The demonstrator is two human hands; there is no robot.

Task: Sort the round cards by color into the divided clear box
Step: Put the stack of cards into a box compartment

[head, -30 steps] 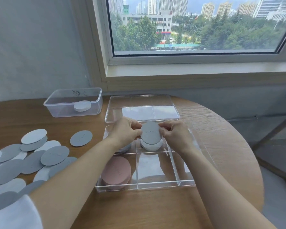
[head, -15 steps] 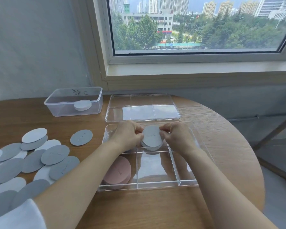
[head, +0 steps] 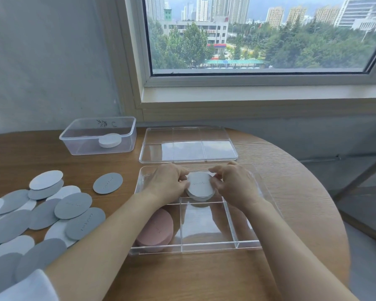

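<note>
The divided clear box point(head: 204, 245) sits on the round wooden table in front of me. My left hand point(head: 167, 183) and my right hand point(head: 233, 184) hold a stack of pale grey round cards point(head: 200, 187) from both sides, fingers curled at its edges, in the box's far middle compartment. A stack of pink round cards point(head: 155, 231) lies in the near left compartment, partly behind my left forearm. Several loose grey and white round cards point(head: 52, 210) are spread over the table at the left, with one grey card point(head: 108, 183) lying apart.
The box's clear lid point(head: 188, 146) lies flat just behind the box. A smaller clear tub point(head: 98, 135) at the back left holds a white stack of cards point(head: 109, 140). The table edge curves away at the right, under a window.
The grey card that my hands held tilted above the compartment has come down flat onto the stack. Both hands have lowered with it and stay at the stack's sides.
</note>
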